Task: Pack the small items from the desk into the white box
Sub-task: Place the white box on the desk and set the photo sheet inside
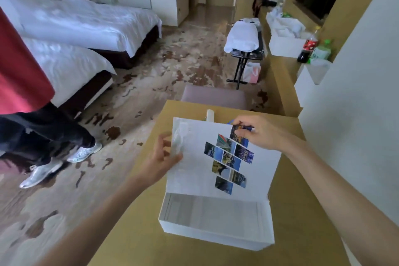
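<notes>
The white box stands on the tan desk in front of me. Its lid, printed with a cluster of small photo tiles, is raised. My left hand grips the lid's left edge, where a clear plastic wrapper lies against it. My right hand pinches the lid's upper right corner beside a small blue item that peeks out behind it. A small white upright object shows just beyond the lid's top edge. The lid hides the inside of the box.
A mauve chair back sits at the desk's far edge. A person in a red top and silver shoes stands at left. Two beds lie beyond. White boxes and drink bottles line the ledge at right.
</notes>
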`<control>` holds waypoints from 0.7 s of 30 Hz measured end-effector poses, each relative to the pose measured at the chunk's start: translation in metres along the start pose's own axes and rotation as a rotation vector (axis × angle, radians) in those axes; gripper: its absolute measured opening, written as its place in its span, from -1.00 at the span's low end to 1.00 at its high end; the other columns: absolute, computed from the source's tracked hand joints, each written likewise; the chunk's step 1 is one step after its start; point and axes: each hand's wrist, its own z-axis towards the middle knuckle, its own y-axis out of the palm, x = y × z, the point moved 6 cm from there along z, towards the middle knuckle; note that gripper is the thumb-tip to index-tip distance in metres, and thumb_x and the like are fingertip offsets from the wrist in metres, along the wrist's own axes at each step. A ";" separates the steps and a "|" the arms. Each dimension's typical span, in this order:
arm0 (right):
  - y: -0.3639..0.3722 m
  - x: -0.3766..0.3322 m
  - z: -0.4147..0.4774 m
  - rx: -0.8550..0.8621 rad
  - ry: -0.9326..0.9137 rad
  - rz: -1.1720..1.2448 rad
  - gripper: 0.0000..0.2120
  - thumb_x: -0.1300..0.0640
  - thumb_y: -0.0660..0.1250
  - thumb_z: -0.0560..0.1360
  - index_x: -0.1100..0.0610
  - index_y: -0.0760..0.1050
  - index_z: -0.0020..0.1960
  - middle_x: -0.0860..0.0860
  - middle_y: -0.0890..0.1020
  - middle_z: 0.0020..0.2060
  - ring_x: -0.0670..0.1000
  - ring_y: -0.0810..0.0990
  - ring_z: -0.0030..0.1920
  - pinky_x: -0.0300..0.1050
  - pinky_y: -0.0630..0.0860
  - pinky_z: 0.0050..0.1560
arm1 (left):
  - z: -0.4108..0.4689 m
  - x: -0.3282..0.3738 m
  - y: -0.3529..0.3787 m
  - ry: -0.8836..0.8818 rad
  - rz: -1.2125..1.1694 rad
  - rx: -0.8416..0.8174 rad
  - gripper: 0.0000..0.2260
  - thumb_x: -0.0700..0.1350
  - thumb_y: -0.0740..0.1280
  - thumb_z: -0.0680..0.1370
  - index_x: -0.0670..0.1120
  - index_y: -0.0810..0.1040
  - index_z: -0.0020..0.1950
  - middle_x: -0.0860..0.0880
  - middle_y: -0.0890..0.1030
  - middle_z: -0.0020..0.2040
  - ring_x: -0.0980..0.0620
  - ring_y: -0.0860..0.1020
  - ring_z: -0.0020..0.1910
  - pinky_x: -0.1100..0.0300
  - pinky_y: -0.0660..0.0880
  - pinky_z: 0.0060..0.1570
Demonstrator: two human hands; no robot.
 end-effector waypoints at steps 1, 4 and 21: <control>0.004 -0.002 0.001 -0.008 0.008 -0.008 -0.93 0.11 0.31 0.56 -0.03 0.55 -0.03 -0.15 0.67 -0.17 -0.09 0.63 -0.11 0.08 0.57 -0.04 | 0.006 0.006 -0.010 0.055 0.087 0.043 -0.44 -0.06 0.45 0.45 0.18 0.21 0.31 0.02 0.46 0.11 0.04 0.56 -0.07 0.13 0.60 -0.13; 0.019 -0.006 0.001 -0.043 0.017 -0.077 -0.92 0.08 0.30 0.56 -0.08 0.52 -0.08 -0.12 0.64 -0.26 -0.08 0.57 -0.21 -0.01 0.51 -0.14 | 0.022 0.041 -0.022 0.360 0.460 0.140 -0.41 -0.06 0.44 0.45 0.01 0.23 0.39 0.05 0.40 0.19 0.12 0.47 0.05 0.32 0.45 0.02; 0.155 0.077 -0.035 -0.147 0.186 -0.392 -0.59 0.11 0.26 0.58 0.06 0.35 0.41 0.05 0.52 0.32 0.04 0.52 0.26 -0.05 0.51 0.19 | 0.024 -0.050 0.097 0.431 1.265 -0.565 -0.53 -0.29 0.22 0.53 -0.12 0.24 0.43 -0.11 0.41 0.37 -0.10 0.47 0.27 0.03 0.53 0.02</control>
